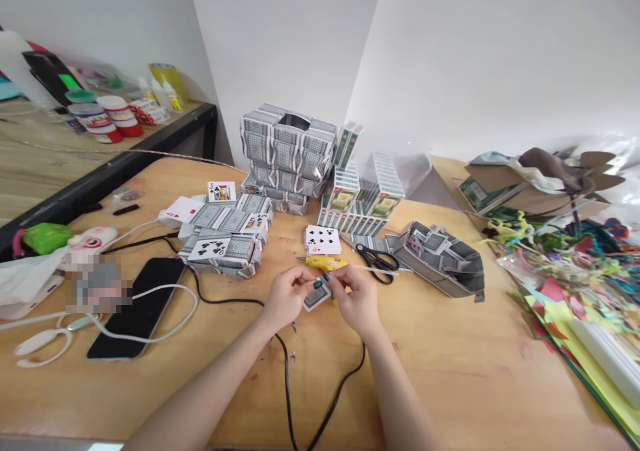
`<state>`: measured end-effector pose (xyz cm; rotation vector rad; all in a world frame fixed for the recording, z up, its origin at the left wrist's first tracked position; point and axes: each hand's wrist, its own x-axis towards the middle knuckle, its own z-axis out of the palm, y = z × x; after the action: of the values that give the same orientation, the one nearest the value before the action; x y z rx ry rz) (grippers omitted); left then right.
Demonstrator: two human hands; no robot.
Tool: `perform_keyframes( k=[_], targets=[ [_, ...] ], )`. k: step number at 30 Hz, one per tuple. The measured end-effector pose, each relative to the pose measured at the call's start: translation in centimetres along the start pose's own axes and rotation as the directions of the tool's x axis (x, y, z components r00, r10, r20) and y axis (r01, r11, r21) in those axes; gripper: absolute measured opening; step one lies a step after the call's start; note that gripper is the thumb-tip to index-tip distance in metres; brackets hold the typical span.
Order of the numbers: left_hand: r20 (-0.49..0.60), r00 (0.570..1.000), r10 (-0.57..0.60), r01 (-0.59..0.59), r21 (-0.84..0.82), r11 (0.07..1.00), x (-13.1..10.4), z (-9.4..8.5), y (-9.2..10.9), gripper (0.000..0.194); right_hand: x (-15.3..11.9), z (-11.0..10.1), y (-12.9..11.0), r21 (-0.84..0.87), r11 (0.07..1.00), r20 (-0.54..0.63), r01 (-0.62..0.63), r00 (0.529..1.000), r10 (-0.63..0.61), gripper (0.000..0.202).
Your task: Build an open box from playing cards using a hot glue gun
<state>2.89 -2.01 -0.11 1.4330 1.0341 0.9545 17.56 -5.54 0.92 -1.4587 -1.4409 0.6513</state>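
Left fingers (303, 279) and right fingers (339, 281) pinch a dark piece (319, 283); grey container (427, 272) holds folded cards (437, 241).

J on face card (222, 191), spades on white card (323, 240)

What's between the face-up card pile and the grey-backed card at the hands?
A yellow tool, partly hidden by the right hand, between card pile and grey-backed card; head view.

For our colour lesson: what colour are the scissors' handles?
The scissors' handles are black, shown best in the head view.
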Motion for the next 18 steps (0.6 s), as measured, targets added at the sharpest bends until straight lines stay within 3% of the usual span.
perform_keyframes(
  k=[4, 7, 18],
  targets=[
    [0.084, 0.996, -0.027, 0.033, -0.071, 0.997, 0.09, 0.17, 0.12, 0.016, 0.44, -0.08, 0.64, 0.278, 0.944, 0.057, -0.179, 0.984, 0.169, 0.020],
    [0.112, 0.994, -0.015, 0.020, -0.040, 0.999, 0.17, -0.03, 0.05, 0.024, 0.63, -0.04, 0.78, 0.377, 0.899, 0.060, -0.221, 0.975, 0.215, 0.023],
    [0.074, 0.993, 0.087, -0.098, 0.149, 0.984, -0.12, -0.27, -0.69, 0.026, 0.68, 0.28, 1.00, 0.289, 0.921, 0.125, -0.262, 0.964, 0.235, 0.022]
  ],
)
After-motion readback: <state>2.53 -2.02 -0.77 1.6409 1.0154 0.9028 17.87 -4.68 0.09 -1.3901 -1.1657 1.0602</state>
